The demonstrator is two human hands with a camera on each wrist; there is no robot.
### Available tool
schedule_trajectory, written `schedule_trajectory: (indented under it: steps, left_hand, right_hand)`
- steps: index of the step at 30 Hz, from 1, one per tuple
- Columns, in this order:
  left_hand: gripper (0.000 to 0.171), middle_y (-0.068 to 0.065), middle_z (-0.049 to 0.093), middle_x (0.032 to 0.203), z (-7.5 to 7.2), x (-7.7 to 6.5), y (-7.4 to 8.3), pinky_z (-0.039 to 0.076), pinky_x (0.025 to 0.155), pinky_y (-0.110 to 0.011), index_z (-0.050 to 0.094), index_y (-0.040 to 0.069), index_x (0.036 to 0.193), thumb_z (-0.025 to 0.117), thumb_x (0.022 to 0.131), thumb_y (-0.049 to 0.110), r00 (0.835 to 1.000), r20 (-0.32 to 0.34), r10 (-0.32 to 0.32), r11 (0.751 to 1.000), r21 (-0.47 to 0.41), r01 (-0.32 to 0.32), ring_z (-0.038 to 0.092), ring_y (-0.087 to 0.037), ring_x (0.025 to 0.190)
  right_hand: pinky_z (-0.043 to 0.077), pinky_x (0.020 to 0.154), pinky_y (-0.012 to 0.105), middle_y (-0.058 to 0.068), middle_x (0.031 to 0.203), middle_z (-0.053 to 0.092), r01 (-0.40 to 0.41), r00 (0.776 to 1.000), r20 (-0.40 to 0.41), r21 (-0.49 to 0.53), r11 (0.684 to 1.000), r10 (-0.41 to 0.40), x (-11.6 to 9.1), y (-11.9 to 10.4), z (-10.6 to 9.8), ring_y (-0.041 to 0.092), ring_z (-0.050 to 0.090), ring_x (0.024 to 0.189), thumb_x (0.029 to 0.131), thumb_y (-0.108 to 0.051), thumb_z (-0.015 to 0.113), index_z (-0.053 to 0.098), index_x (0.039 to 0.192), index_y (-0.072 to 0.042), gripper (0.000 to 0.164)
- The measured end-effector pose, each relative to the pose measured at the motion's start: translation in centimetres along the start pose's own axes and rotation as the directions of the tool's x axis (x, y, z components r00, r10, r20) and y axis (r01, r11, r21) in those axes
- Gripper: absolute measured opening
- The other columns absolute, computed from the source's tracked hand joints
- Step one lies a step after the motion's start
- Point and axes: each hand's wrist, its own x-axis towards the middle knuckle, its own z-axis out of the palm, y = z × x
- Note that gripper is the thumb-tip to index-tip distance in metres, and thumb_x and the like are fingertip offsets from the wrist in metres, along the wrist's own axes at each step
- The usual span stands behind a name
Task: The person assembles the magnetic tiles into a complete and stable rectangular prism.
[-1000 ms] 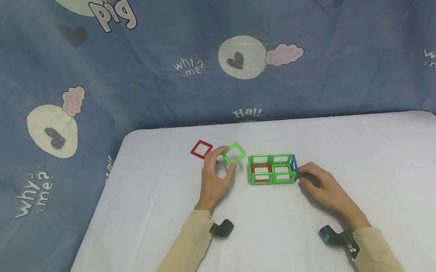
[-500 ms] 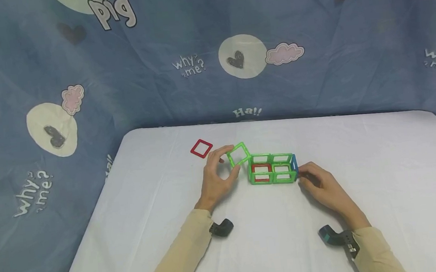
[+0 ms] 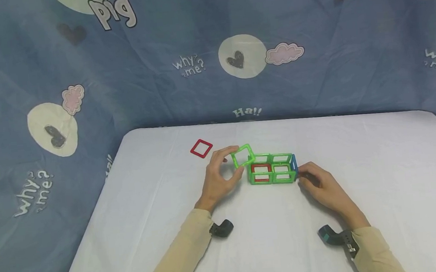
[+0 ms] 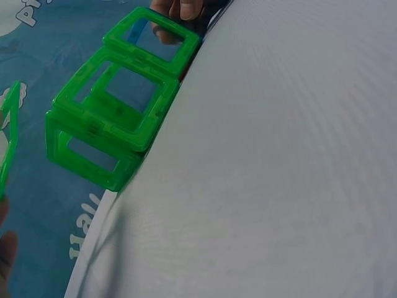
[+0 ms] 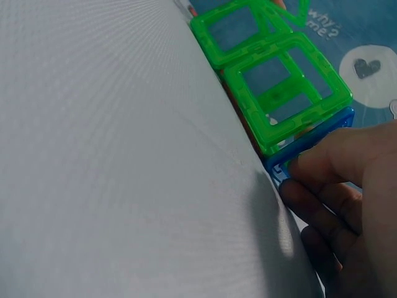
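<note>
In the head view my left hand (image 3: 216, 182) pinches a light-green square magnetic tile (image 3: 240, 149) between thumb and fingers. It is tilted, and its lower right corner overlaps the left end of a box built from green tiles (image 3: 272, 175). Whether they touch is unclear. A red tile (image 3: 261, 164) shows inside the box's left half. At the right end stands a blue tile (image 5: 319, 135), which the thumb and fingertips of my right hand (image 3: 327, 189) grip near its lower edge. Only part of the left hand's tile (image 4: 11, 136) enters the left wrist view.
One loose red square tile (image 3: 197, 154) lies flat behind my left hand. White cloth covers the table (image 3: 275, 235), whose far edge meets a blue printed curtain (image 3: 183, 100). Dark wrist cameras sit at both cuffs.
My left hand has carried the light-green tile rightward, from beside the box to its left end, turning it slightly. The right hand and the box stay put.
</note>
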Motion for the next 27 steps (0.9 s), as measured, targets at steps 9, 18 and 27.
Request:
schedule_trajectory:
  steps: [9, 18, 27]
  left_hand:
    - [0.049, 0.0, 0.059, 0.127, 0.4, 0.3, -0.1, 0.039, 0.104, -0.036, 0.056, 0.012, 0.126, 0.071, 0.08, 0.021, 0.998, 0.052, 0.04, 0.999, 0.027, -0.042, 0.05, -0.016, 0.12]
    - [0.049, 0.004, 0.058, 0.129, 0.9, 0.7, 0.5, 0.034, 0.107, -0.036, 0.055, 0.015, 0.128, 0.07, 0.083, 0.028, 0.992, 0.124, 0.023, 0.999, 0.031, -0.027, 0.048, -0.013, 0.123]
    - [0.05, 0.004, 0.058, 0.129, 1.6, 1.2, 0.8, 0.034, 0.102, -0.037, 0.056, 0.015, 0.128, 0.071, 0.081, 0.026, 0.989, 0.136, 0.063, 0.996, 0.056, -0.071, 0.048, -0.013, 0.122]
  right_hand:
    - [0.033, 0.099, 0.006, -0.007, 0.11, 0.062, 0.005, 1.0, 0.007, 0.015, 1.0, -0.005, 0.0, 0.0, 0.1, -0.004, 0.051, 0.111, 0.092, -0.008, 0.057, 0.061, 0.114, -0.016, 0.024]
    - [0.034, 0.099, 0.007, -0.007, 0.11, 0.062, 0.001, 1.0, 0.003, 0.018, 1.0, -0.001, -0.2, 0.1, 0.0, -0.003, 0.052, 0.111, 0.092, -0.008, 0.057, 0.062, 0.113, -0.017, 0.023]
    - [0.035, 0.1, 0.009, -0.008, 0.109, 0.062, 0.009, 1.0, -0.002, 0.01, 1.0, -0.009, 0.0, 0.3, -0.2, -0.001, 0.053, 0.111, 0.092, -0.009, 0.057, 0.061, 0.114, -0.018, 0.024]
